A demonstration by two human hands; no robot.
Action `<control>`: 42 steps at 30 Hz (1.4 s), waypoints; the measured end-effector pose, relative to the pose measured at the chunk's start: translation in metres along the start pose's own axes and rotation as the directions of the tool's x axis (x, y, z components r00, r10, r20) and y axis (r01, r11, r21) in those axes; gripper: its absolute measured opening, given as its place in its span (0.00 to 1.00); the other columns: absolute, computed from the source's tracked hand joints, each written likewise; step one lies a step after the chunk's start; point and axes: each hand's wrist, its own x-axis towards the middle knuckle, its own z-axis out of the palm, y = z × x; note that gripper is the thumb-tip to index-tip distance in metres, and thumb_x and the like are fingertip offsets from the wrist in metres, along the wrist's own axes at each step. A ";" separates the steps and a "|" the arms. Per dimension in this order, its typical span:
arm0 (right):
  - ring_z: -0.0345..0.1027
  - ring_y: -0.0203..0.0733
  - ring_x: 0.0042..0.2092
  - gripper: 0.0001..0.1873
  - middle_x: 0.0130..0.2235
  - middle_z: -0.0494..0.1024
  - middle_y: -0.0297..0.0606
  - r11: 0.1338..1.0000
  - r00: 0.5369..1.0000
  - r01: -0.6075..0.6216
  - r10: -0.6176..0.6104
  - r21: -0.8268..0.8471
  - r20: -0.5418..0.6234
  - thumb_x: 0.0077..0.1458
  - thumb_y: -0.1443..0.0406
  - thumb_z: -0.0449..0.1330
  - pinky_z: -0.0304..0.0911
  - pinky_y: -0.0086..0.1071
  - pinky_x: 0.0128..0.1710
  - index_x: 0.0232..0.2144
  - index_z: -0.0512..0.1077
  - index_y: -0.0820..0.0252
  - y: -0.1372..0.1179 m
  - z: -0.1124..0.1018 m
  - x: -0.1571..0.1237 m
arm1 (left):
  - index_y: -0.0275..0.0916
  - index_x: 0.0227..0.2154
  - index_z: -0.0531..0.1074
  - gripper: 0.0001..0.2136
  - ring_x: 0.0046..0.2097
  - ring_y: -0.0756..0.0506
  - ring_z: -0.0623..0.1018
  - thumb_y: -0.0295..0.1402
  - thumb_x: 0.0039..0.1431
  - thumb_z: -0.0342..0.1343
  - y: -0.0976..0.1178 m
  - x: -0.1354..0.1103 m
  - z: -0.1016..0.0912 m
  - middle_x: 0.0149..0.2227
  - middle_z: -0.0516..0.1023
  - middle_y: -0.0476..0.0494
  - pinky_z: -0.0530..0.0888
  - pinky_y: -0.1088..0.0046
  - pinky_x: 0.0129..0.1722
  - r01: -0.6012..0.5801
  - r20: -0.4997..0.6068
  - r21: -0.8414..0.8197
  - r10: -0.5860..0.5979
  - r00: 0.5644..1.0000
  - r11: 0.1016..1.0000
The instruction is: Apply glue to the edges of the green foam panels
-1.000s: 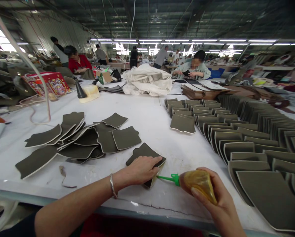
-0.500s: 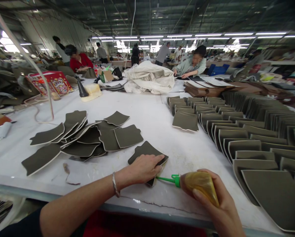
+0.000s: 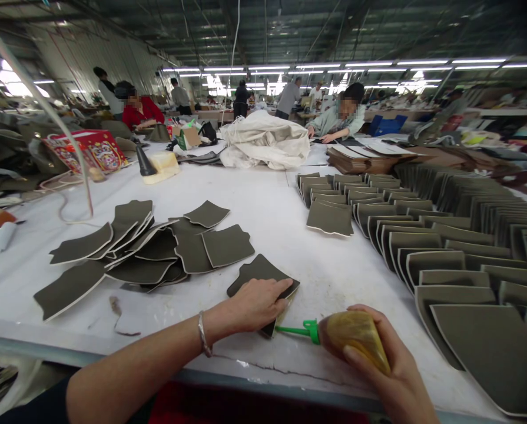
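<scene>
My left hand (image 3: 255,305) presses flat, fingers stretched out, on a dark olive cut piece (image 3: 258,272) lying near the front edge of the white table (image 3: 272,206). My right hand (image 3: 384,360) is wrapped round a soft amber glue bottle (image 3: 355,337) with a green nozzle (image 3: 295,330). The nozzle tip points left and touches the piece's near right edge, just beside my left fingertips. A silver bangle sits on my left wrist.
A loose heap of the same olive pieces (image 3: 143,247) lies to the left. Overlapping rows of pieces (image 3: 422,241) fill the right side. A white cloth bundle (image 3: 267,141), a red printed box (image 3: 89,150) and a hanging hose (image 3: 55,126) stand further back. Other people work at far tables.
The nozzle tip has slid a little toward me along the piece's right edge. My left hand stays pressed on the piece.
</scene>
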 end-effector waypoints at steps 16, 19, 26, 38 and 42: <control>0.69 0.49 0.40 0.32 0.41 0.73 0.38 0.991 0.994 0.081 -0.088 -0.108 -0.061 0.44 0.50 0.68 0.67 0.36 0.39 0.48 0.66 0.56 0.009 -0.017 0.036 | 0.44 0.62 0.61 0.24 0.57 0.40 0.73 0.34 0.63 0.44 -0.005 0.004 0.000 0.58 0.72 0.44 0.67 0.63 0.57 -0.005 0.020 -0.112 0.007 1.000 0.994; 0.69 0.49 0.42 0.32 0.43 0.73 0.39 0.997 0.991 0.061 -0.067 -0.055 -0.117 0.46 0.50 0.67 0.67 0.36 0.40 0.49 0.65 0.55 0.008 -0.018 0.038 | 0.44 0.62 0.61 0.24 0.56 0.39 0.73 0.34 0.63 0.43 -0.005 0.005 -0.001 0.58 0.71 0.44 0.67 0.63 0.57 -0.008 0.021 -0.124 0.011 1.000 0.992; 0.71 0.49 0.40 0.28 0.39 0.77 0.38 0.994 0.998 -0.036 0.041 0.104 -0.044 0.44 0.51 0.69 0.68 0.36 0.40 0.45 0.69 0.56 -0.005 -0.009 0.031 | 0.44 0.61 0.63 0.24 0.56 0.39 0.73 0.33 0.61 0.45 -0.005 0.005 -0.003 0.59 0.71 0.45 0.67 0.63 0.56 -0.004 0.013 -0.147 0.006 1.000 0.989; 0.76 0.50 0.43 0.20 0.47 0.80 0.42 0.158 0.849 -0.362 0.463 0.919 0.255 0.48 0.58 0.69 0.75 0.40 0.38 0.44 0.77 0.54 0.026 -0.036 0.031 | 0.37 0.50 0.70 0.18 0.46 0.38 0.76 0.40 0.60 0.51 -0.034 0.001 -0.024 0.47 0.75 0.35 0.69 0.63 0.44 0.399 -0.321 -0.049 -0.393 0.862 0.916; 0.77 0.49 0.40 0.18 0.45 0.81 0.42 0.063 0.868 -0.357 0.390 0.932 0.306 0.46 0.59 0.71 0.75 0.39 0.37 0.42 0.78 0.54 0.031 -0.037 0.029 | 0.38 0.40 0.71 0.15 0.35 0.43 0.76 0.34 0.48 0.60 -0.059 0.014 -0.023 0.31 0.75 0.46 0.67 0.71 0.33 0.431 -0.205 -0.176 -0.461 0.863 0.885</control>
